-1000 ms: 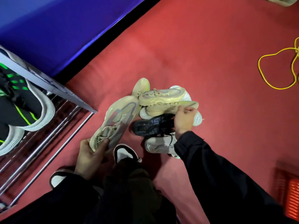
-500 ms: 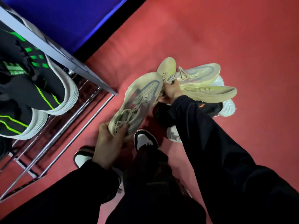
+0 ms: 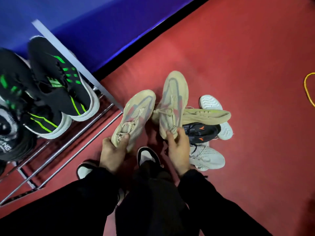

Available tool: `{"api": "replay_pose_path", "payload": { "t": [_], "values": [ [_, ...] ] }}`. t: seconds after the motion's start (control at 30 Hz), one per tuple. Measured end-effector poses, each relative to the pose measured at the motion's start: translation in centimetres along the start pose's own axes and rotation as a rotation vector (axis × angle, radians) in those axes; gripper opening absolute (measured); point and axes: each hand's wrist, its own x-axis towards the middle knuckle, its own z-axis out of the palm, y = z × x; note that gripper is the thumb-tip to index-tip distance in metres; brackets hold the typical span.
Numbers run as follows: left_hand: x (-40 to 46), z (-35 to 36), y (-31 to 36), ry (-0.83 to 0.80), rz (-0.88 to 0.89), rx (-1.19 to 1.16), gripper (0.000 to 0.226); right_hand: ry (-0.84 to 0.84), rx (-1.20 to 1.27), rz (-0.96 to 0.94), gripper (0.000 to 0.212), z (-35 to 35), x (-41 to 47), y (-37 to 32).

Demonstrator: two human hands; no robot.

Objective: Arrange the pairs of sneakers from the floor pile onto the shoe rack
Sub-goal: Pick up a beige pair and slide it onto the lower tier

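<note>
My left hand grips the heel of one beige sneaker, toe pointing away. My right hand holds the heel of the matching beige sneaker, lifted just above the floor pile. In the pile lie another beige shoe on its side, a black sneaker with orange marks, a white sneaker and an upturned white sole. The metal shoe rack stands at the left, with a pair of black-and-green sneakers on its upper shelf.
My feet in black-and-white shoes stand on the red carpet between the rack and the pile. A blue wall with black skirting runs behind. A yellow cord lies at the right edge. Lower rack bars show bare.
My right hand has turned its beige sneaker from lying sideways to toe pointing away, gripping it by the heel. The view has shifted, showing more of the rack's top shelf.
</note>
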Motion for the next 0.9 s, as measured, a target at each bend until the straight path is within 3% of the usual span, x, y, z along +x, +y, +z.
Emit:
{"api": "replay_pose_path", "payload": {
  "t": [0.1, 0.27, 0.33, 0.43, 0.53, 0.63, 0.7, 0.8, 0.9],
  "values": [
    [-2.9, -2.1, -0.2, 0.009, -0.001, -0.076, 0.038, -0.11, -0.101, -0.072, 0.025, -3.3, -3.9, -1.3],
    [-7.7, -7.0, -3.3, 0.035, -0.118, -0.297, 0.046, -0.326, -0.232, -0.184, 0.037, -6.3, -7.3, -3.4],
    [-9.5, -9.1, -4.8, 0.117, -0.155, -0.324, 0.041, -0.434, -0.267, -0.23, 0.025, -6.7, -8.0, -5.1],
    [-10.9, -12.5, -7.8, 0.229, -0.242, -0.361, 0.059, -0.56, -0.363, -0.309, 0.017, -6.5, -8.6, -7.7],
    [-12.5, -16.3, -10.0, 0.32, -0.348, -0.523, 0.059, -0.675, -0.482, -0.336, 0.018, -4.9, -8.5, -11.6],
    [-10.0, -19.5, -15.0, 0.499, -0.285, -0.65, 0.091, -0.736, -0.656, -0.414, 0.027, -1.7, -7.3, -15.4],
    [-4.0, -20.7, -21.8, 0.585, -0.288, -0.743, 0.107, -0.832, -0.655, -0.429, 0.019, 1.0, -7.2, -17.4],
    [-0.2, -22.1, -24.5, 0.71, -0.243, -1.055, 0.1, -0.964, -0.604, -0.412, 0.005, 5.9, -8.0, -19.8],
    [-5.2, -25.2, -17.7, 0.692, -0.192, -1.196, 0.057, -1.043, -0.595, -0.282, 0.012, 10.3, -9.0, -21.1]
  ]
}}
